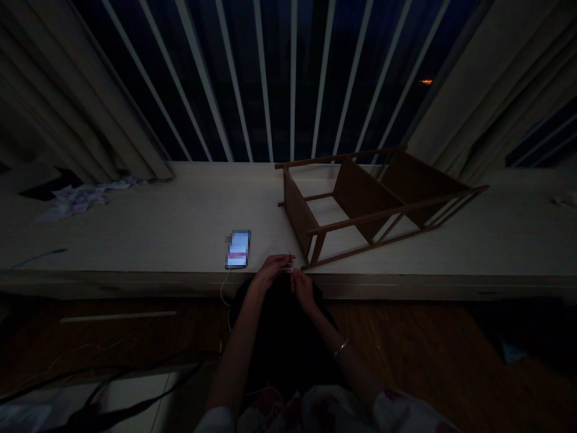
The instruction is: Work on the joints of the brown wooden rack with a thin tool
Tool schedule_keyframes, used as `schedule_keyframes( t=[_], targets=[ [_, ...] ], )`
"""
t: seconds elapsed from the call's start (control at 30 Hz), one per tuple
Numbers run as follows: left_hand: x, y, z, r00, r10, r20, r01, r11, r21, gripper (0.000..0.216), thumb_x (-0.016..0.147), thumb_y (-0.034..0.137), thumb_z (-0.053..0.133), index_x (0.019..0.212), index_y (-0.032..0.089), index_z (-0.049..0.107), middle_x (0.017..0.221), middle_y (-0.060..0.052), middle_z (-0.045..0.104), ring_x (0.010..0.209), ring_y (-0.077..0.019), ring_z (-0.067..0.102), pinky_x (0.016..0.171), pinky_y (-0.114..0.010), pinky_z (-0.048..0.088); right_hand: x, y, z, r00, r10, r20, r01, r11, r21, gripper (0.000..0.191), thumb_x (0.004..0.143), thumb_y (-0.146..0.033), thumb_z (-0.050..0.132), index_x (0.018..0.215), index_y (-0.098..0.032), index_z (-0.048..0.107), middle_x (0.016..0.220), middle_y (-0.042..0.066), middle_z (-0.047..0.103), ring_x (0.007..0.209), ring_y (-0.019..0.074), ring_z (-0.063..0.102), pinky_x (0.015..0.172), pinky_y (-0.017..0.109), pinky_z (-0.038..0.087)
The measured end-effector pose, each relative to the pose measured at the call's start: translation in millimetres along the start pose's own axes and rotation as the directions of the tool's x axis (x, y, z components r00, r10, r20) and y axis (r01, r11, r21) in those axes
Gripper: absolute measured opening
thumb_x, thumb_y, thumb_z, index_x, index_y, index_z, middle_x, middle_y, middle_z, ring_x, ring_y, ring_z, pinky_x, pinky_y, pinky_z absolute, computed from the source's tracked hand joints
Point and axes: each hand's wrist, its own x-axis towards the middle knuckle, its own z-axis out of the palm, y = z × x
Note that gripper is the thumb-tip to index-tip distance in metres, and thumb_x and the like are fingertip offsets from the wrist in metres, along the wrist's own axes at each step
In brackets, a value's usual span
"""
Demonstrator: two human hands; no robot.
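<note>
In dim light my left hand [270, 270] and my right hand [303, 287] meet at the front edge of a long pale platform [180, 210]. Both are pinched together on a small pale item with a thin stick rising from it; I cannot make it out. A lit phone [238, 248] lies flat just left of my left hand, with a white cable trailing off the edge. A dark wooden rack [360, 198] lies tipped on its side just right of my hands. A thin bracelet circles my right wrist.
Crumpled papers [85, 197] lie at the platform's far left. Curtains hang at both sides of a barred window [288, 78], dark outside. Black cables [112, 385] run over the wooden floor at lower left. Something dark lies in my lap.
</note>
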Motion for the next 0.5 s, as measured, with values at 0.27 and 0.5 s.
schedule_keyframes(
  t=[0.27,0.5],
  targets=[
    [-1.9,0.1,1.8,1.000,0.026,0.008,-0.027,0.999,0.027,0.034,0.068,0.034,0.065,0.095,0.015,0.067,0.088,-0.008,0.061,0.073,-0.0107,0.055,0.072,-0.026,0.043,-1.0,-1.4,-0.5,0.999,-0.043,-0.016,0.042,0.998,-0.037,0.047,0.085,-0.056,0.032,0.060,-0.019,0.048,0.043,-0.005,0.040,0.042,0.0091,0.037,0.047,0.021,0.032],
    [-1.4,0.5,3.1,0.998,0.035,-0.043,-0.034,0.999,0.037,0.032,0.068,0.033,0.060,0.095,0.015,0.065,0.091,-0.008,0.062,0.078,-0.0125,0.057,0.073,-0.026,0.043,-1.1,-2.1,-0.6,0.999,-0.037,-0.004,0.037,0.999,-0.025,0.045,0.085,-0.054,0.033,0.061,-0.019,0.048,0.044,-0.005,0.040,0.043,0.0090,0.038,0.047,0.021,0.032]
  ],
)
